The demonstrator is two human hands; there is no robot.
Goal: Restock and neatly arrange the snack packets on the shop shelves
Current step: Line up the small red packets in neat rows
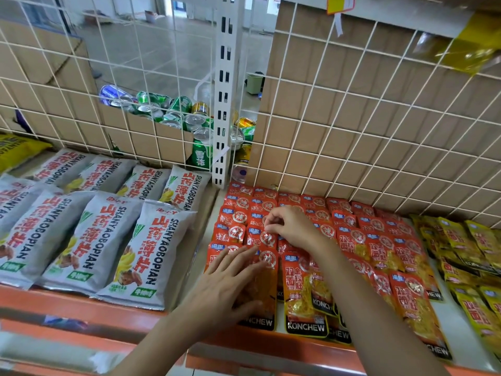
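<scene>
Roughly thirty red snack packets point(306, 294) lie in overlapping rows on the right-hand shelf point(461, 335), too layered to count exactly. The left hand point(230, 283) presses flat, fingers straight, on the front-left packet. The right hand point(290, 226) pinches a packet's top edge further back. They look light, floppy and slick, so a sealed edge is probably the best hold. About eight grey bags point(100, 240) lie to the left.
</scene>
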